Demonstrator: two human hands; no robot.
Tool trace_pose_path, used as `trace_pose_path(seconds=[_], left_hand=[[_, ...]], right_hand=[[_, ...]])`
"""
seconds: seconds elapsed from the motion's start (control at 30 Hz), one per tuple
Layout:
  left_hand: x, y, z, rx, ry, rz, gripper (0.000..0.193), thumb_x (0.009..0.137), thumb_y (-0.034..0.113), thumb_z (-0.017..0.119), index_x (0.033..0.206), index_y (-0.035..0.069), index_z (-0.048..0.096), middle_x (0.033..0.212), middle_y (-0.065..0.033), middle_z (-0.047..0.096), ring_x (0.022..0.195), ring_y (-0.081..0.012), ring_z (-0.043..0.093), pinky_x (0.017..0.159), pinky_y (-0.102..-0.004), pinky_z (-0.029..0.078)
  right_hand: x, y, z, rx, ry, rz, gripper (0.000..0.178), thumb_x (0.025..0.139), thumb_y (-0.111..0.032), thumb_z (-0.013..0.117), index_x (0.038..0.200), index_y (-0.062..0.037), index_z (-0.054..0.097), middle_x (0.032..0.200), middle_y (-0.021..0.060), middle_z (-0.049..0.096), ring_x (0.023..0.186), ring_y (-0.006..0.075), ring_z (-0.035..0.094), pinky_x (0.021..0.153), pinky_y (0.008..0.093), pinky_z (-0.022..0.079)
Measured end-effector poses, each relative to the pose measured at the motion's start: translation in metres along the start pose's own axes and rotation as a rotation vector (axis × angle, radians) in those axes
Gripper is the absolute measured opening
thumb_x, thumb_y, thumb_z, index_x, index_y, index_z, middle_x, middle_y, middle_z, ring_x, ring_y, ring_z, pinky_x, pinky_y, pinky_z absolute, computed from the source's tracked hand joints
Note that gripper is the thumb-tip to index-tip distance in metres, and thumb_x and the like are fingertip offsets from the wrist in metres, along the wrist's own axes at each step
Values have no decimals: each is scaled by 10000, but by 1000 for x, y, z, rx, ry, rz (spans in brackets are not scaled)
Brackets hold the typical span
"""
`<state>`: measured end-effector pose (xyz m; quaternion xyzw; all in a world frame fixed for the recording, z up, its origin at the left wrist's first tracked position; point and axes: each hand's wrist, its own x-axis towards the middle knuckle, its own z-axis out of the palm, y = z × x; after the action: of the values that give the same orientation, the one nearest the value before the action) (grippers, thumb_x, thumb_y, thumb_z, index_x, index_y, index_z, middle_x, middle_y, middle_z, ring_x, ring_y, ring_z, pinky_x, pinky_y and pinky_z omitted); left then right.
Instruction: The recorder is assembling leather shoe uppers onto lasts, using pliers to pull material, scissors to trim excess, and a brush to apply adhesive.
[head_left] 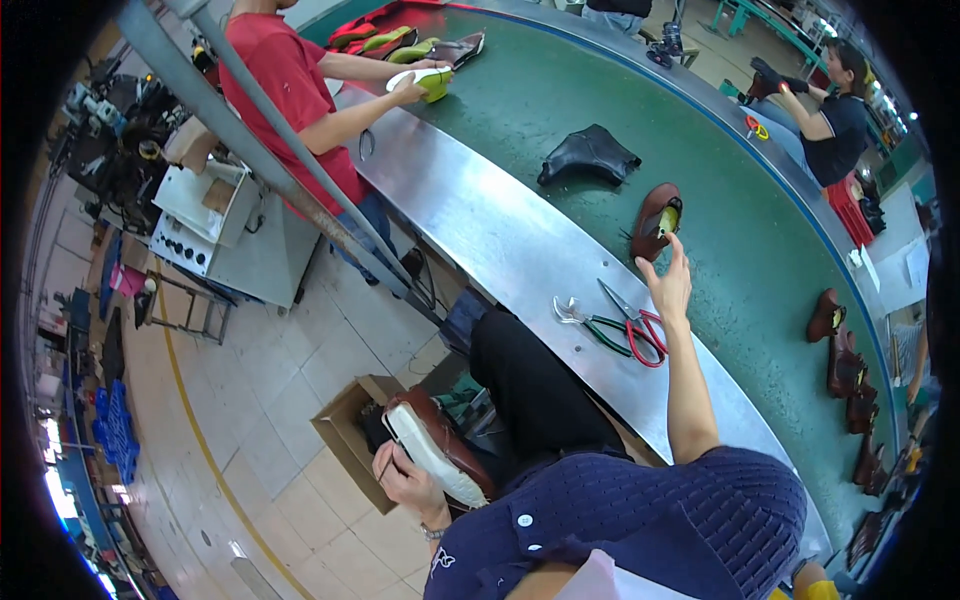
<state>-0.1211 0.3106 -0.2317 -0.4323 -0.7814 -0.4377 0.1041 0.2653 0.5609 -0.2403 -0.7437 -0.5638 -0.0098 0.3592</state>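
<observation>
A brown shoe (436, 440) with its white sole side turned up rests by my left thigh. The curled fingers of my left hand (412, 487) are closed at its edge; part of the grip is hidden. On the green belt, a dark brown shoe upper (650, 212) with yellow-green lining lies with one end toward me. My right hand (672, 287) reaches over the belt, thumb and index finger on either side of that end. Nearer to me on the metal ledge lie red-handled scissors (646, 337) and green-handled pliers (607, 322).
A black leather piece (590, 156) lies farther along the green belt (510, 120). Brown shoes (846, 362) line its right side. A cardboard box (345, 425) stands on the floor beside my leg. Metal poles (290, 180) rise at left. A red-shirted co-worker (285, 90) handles a yellow-green shoe.
</observation>
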Motion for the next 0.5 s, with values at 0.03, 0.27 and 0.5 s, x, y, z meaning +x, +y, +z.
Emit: trace_pose_path(seconds=[0.03, 0.27, 0.5], left_hand=[[0, 0, -2, -7, 4, 14, 134, 954, 67, 548, 980, -51, 606, 953, -145, 628, 881, -271, 602, 810, -354, 479], [19, 19, -45, -235, 258, -170, 173, 1000, 81, 465, 956, -54, 563, 984, -120, 597, 892, -217, 581, 836, -320, 472], [74, -15, -129, 9, 516, -256, 201, 983, 106, 511, 1024, -70, 600, 1132, -191, 608, 1036, -265, 585, 904, -361, 465]], right_hand=[[12, 7, 13, 43, 22, 8, 566, 791, -304, 741, 1265, -123, 489, 1149, 218, 605, 1032, 380, 597, 868, 467, 474], [48, 24, 17, 7, 77, 116, 314, 781, -270, 745, 935, -64, 565, 772, 146, 676, 738, 347, 664, 673, 452, 505], [16, -74, -35, 745, -94, 196, 288, 819, -219, 760, 842, -36, 539, 723, 12, 622, 648, 66, 551, 583, 238, 461]])
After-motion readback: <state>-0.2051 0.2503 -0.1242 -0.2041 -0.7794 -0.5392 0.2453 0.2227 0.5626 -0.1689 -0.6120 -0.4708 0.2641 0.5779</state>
